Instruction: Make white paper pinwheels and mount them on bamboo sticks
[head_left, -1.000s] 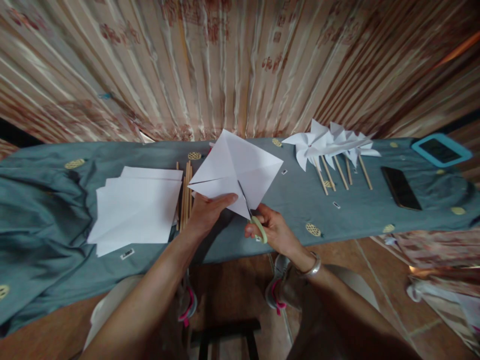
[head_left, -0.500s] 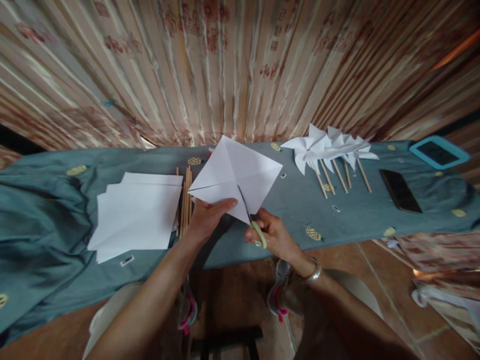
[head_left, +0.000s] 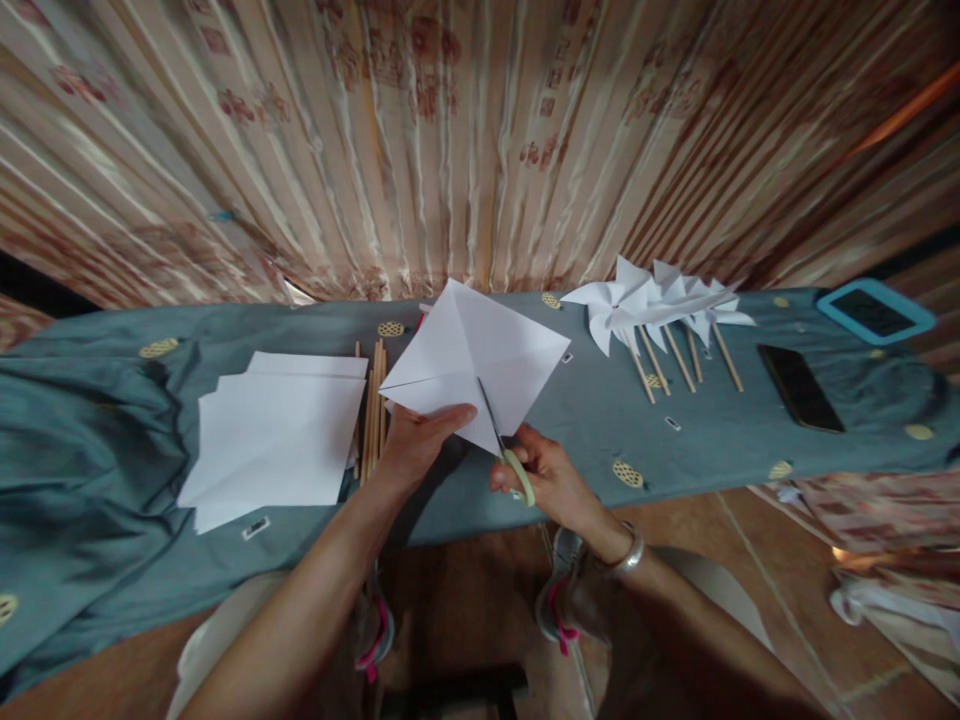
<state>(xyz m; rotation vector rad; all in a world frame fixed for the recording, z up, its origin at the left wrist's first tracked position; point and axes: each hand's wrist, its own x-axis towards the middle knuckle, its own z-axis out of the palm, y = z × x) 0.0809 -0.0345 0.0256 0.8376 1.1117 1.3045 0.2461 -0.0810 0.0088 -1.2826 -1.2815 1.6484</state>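
Note:
A square sheet of white paper (head_left: 506, 345) is held up over the table, turned corner-up, with crossing fold lines and a slit running in from its left corner. My left hand (head_left: 420, 440) pinches its lower left edge, thumb on top. My right hand (head_left: 551, 475) is closed round the light green handles of a pair of scissors (head_left: 517, 475). The scissor blades lie at the sheet's lower corner and point up toward its middle. The fingers under the paper are hidden.
Left on the green cloth-covered table (head_left: 585, 430) lie a stack of white paper (head_left: 277, 430) and several wooden sticks (head_left: 373, 410). Several paper pinwheels (head_left: 622, 300) on sticks, a black phone (head_left: 801, 388) and a blue-framed tablet (head_left: 874, 310) lie right. A curtain (head_left: 450, 150) hangs behind.
The view has shifted slightly, so everything sits a little lower. Paper, scissors and both hands keep nearly the same positions relative to each other.

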